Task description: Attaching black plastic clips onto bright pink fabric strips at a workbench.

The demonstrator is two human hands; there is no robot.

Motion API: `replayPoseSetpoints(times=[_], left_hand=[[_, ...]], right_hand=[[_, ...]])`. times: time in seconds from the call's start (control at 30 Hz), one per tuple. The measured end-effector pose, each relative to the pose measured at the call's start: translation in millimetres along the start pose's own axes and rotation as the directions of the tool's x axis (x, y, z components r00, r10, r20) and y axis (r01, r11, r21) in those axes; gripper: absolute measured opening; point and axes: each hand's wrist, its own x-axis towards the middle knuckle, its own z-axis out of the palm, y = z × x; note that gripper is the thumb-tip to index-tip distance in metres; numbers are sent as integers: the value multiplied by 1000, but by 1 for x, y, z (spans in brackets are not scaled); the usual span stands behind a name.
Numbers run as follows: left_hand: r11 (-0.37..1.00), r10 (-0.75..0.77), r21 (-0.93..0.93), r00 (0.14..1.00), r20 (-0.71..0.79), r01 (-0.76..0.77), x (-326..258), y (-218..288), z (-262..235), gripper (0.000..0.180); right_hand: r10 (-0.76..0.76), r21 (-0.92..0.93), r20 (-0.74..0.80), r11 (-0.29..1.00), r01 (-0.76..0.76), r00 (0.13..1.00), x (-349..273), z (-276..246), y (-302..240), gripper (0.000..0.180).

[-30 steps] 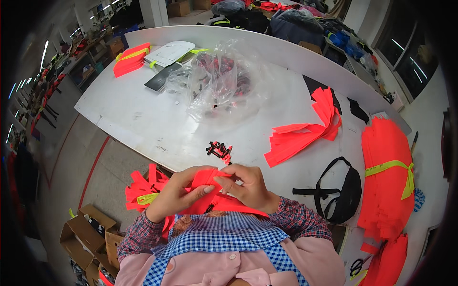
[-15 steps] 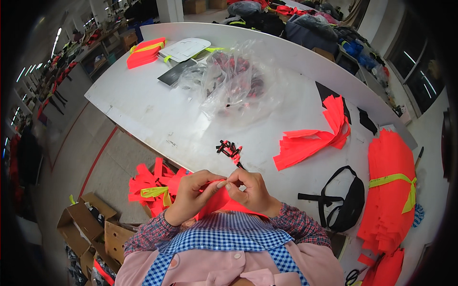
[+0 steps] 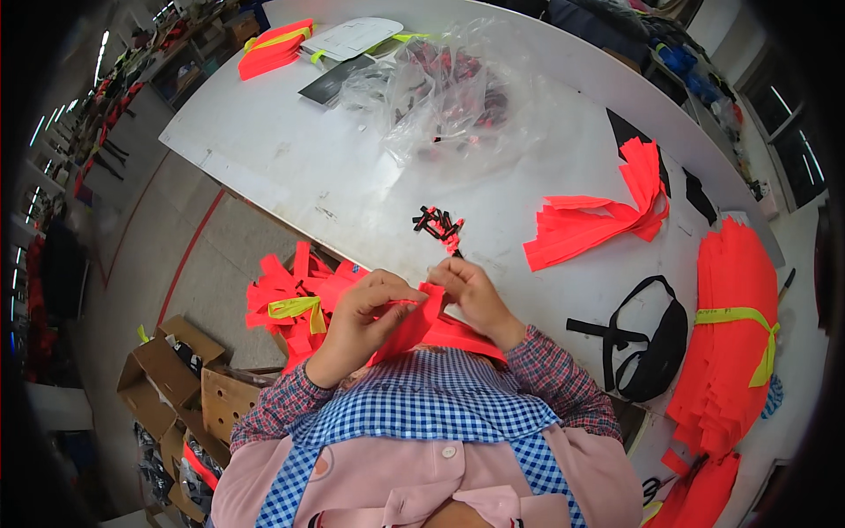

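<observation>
My left hand [image 3: 365, 319] is closed on a bright orange-red fabric strip [image 3: 414, 333], pinching it near its upper edge in front of my apron. Just right of the strip's raised end, my right hand [image 3: 477, 299] has its fingers curled together; what they hold, if anything, is hidden. Beyond the right hand lies a small bunch of black and pink-red cord pieces [image 3: 437, 227] on the white table [image 3: 308, 198]. To my left hand's left is a bundle of similar orange-red strips [image 3: 280, 290] tied with a yellow band [image 3: 296, 307].
Clear plastic bags [image 3: 466, 97] with red and black pieces lie at the back. Loose orange strips [image 3: 598, 224], a black strapped pouch [image 3: 656, 348] and a tied orange stack [image 3: 731, 326] are on the right. Cardboard boxes [image 3: 163, 374] stand lower left.
My hands, together on the strip before, have moved apart a little, the right one shifting right. The strip's end now stands up between them. The view has tilted downward.
</observation>
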Motion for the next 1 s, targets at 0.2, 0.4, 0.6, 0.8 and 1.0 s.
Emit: replayPoseSetpoints(times=[0.2,0.4,0.6,0.8,1.0], left_hand=[[999,-34,-28,992,-118,31,7,8,1,22],[982,-179,-91,974,-141,167,1,10,-4,22],[990,-115,-96,978,-175,100,6,5,-4,23],[997,-65,-62,987,-146,56,14,2,1,23],[999,2,-46,988,-156,-9,17,13,6,25]], right_hand=[[-339,-825,-217,564,13,915,76,-111,43,17],[-277,-991,15,122,51,961,103,-121,37,21],[-45,-524,-373,835,-170,927,85,-120,26,14],[-81,496,-134,857,138,988,8,-29,-29,21],[-592,-351,-9,757,552,806,-20,27,-48,20]])
